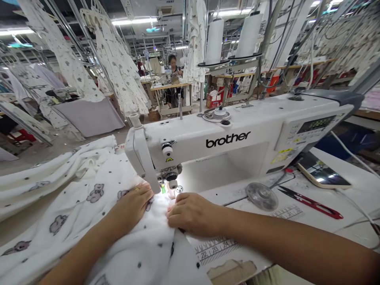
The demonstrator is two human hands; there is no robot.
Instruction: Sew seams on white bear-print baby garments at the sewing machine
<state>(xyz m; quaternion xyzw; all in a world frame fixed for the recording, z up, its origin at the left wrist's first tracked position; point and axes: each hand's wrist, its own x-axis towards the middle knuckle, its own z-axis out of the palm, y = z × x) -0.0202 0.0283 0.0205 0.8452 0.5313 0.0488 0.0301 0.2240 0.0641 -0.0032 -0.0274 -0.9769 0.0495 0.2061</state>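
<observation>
White plush fabric point(124, 233) printed with grey bears and dark dots lies under the needle area of a white sewing machine point(190, 138). My left hand point(133, 204) rests on the fabric just left of the lit presser foot, fingers laid on the cloth; its fingertips are partly hidden. Close to the front right of the needle, my right hand point(192, 213) is closed, its curled fingers pinching the fabric's right edge. The needle itself is hard to make out in the glare.
To the right on the table lie red-handled thread snips point(311, 204), a clear round dish point(261, 196) and a phone point(323, 172). Printed ruler marks point(219, 247) run along the front. Thread cones point(214, 41) stand above. Behind are hanging printed garments point(115, 63) and a seated person point(175, 73).
</observation>
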